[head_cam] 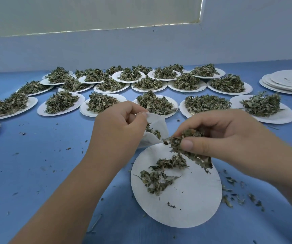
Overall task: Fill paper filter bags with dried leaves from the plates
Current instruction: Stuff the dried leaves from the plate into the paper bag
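The white paper filter bag, mouth open with some leaves inside, hangs above the far rim of the near plate on the blue desk. Your left grip pinches its upper edge; your right grip, fingers curled, holds a clump of dried leaves beside the mouth.

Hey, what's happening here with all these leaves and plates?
A person is filling a paper filter bag with dried leaves. The left hand holds it open above the near plate, and the right hand pinches a clump of leaves at its mouth. Some leaves are already inside. The near plate holds only scraps; many heaped plates wait behind on the blue table, with a stack of empty plates far right.
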Demonstrator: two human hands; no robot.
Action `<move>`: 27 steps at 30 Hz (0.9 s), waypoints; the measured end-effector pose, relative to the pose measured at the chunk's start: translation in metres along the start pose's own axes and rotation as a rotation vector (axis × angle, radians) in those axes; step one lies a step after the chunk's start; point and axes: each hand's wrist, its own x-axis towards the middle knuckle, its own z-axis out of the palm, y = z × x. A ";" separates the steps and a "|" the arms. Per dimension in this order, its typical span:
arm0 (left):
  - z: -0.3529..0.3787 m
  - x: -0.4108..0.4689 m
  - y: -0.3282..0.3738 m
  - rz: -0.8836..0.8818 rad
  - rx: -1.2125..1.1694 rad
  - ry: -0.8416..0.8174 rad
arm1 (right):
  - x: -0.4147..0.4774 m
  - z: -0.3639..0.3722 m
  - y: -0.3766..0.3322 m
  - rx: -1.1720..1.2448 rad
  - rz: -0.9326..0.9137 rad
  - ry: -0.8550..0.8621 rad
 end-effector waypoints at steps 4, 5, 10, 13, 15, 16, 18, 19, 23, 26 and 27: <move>0.003 -0.001 0.000 0.005 0.015 -0.029 | 0.008 -0.006 -0.007 0.030 0.004 0.034; 0.004 -0.001 0.000 0.005 0.024 -0.031 | 0.011 -0.006 -0.008 0.014 0.016 0.038; 0.004 -0.002 0.001 0.005 0.023 -0.049 | 0.025 0.005 -0.013 -0.167 0.064 0.041; 0.004 -0.002 0.001 -0.003 0.008 -0.068 | 0.035 0.015 -0.014 -0.382 0.077 0.067; 0.004 -0.001 0.001 -0.022 -0.012 -0.079 | 0.039 0.022 -0.014 -0.516 0.088 0.109; 0.004 -0.001 0.001 -0.028 -0.017 -0.081 | 0.040 0.025 -0.014 -0.556 0.091 0.126; 0.004 0.000 0.000 -0.029 -0.025 -0.079 | 0.039 0.030 -0.013 -0.594 0.095 0.147; 0.004 0.000 -0.001 -0.030 -0.028 -0.078 | 0.037 0.031 -0.013 -0.596 0.098 0.157; 0.005 0.000 -0.001 -0.031 -0.027 -0.089 | 0.030 0.034 -0.013 -0.587 0.093 0.209; 0.007 -0.001 -0.001 -0.036 -0.032 -0.106 | 0.032 0.036 -0.013 -0.659 0.089 0.232; 0.008 -0.001 -0.001 -0.036 -0.032 -0.109 | 0.033 0.036 -0.012 -0.686 0.092 0.225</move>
